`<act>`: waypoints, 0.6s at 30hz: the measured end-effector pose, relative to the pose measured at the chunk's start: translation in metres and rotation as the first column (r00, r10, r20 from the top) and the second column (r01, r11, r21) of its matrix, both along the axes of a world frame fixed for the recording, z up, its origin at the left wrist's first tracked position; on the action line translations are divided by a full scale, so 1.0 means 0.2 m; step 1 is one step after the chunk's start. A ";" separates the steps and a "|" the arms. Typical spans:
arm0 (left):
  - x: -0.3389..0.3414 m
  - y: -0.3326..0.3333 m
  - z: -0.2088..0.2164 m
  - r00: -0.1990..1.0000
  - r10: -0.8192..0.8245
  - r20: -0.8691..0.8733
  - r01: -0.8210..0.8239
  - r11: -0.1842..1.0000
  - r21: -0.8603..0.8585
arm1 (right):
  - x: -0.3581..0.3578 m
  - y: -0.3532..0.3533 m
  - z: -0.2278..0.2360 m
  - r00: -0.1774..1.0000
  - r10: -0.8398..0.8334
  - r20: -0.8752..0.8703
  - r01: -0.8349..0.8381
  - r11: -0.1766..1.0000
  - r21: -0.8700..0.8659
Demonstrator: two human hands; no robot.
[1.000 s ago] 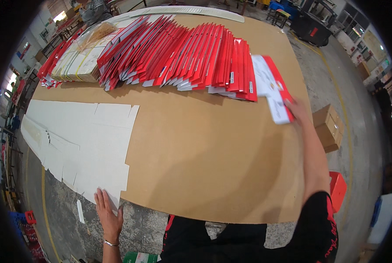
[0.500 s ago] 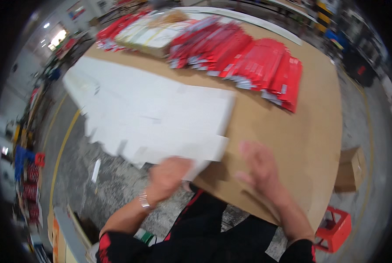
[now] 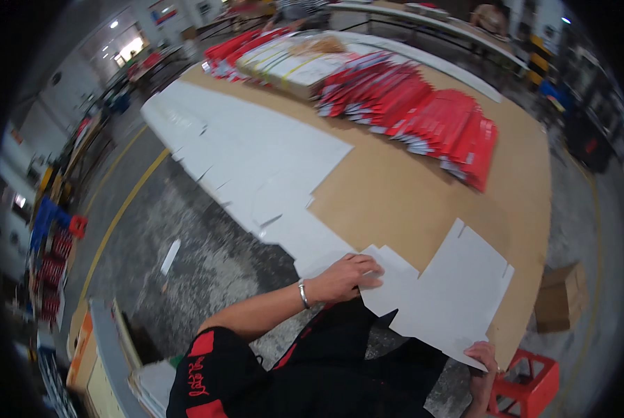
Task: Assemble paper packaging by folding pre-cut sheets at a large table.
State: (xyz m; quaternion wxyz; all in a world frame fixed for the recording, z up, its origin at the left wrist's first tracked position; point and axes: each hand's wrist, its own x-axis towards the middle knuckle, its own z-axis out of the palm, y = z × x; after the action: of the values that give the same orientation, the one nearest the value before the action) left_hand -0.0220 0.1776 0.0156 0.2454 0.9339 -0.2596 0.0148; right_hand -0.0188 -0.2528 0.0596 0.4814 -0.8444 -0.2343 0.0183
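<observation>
A flat white die-cut carton blank [image 3: 444, 292] lies over the near edge of the brown table [image 3: 396, 188]. My left hand [image 3: 347, 275] pinches its left flap, fingers closed on the sheet. My right hand [image 3: 483, 366] grips its lower right corner at the table's edge. To the left, a spread row of overlapping white blanks [image 3: 256, 160] runs along the table's left side. A fanned row of folded red-and-white cartons [image 3: 423, 115] lies across the far part of the table.
A stack of pale sheets [image 3: 291, 59] sits at the far end. A brown cardboard box [image 3: 563, 296] and a red crate [image 3: 528, 386] stand on the floor to the right. A yellow floor line [image 3: 117, 223] and blue and red crates [image 3: 57, 240] lie left.
My view swung left and down. My right hand left the red cartons at the far right; both hands came to the near edge and took hold of one white blank.
</observation>
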 end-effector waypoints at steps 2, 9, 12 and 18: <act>0.01 -0.08 -0.02 1.000 -0.013 -0.005 0.012 0.989 -0.144 | -0.05 -0.05 -0.01 0.960 -0.217 0.176 0.252 0.945 -0.209; 0.00 -0.38 -0.16 0.912 0.329 0.244 -0.304 0.943 -0.136 | -0.20 -0.07 -0.18 0.861 -0.279 0.425 0.408 0.878 -0.251; 0.07 -0.55 -0.19 0.956 -0.207 0.209 0.247 0.951 -0.188 | -0.20 -0.11 -0.18 0.792 -0.606 0.067 0.609 0.792 -0.046; 0.14 -0.65 -0.20 0.981 0.098 -0.167 -0.173 0.833 -0.525 | -0.01 0.00 -0.30 0.706 -0.691 0.154 0.705 0.666 -0.245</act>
State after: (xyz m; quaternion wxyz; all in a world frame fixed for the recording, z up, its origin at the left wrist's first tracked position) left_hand 0.0057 0.0470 -0.0250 0.5120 0.8427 -0.1613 0.0418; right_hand -0.0208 -0.2535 -0.0011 0.3188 -0.9298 0.1005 -0.1539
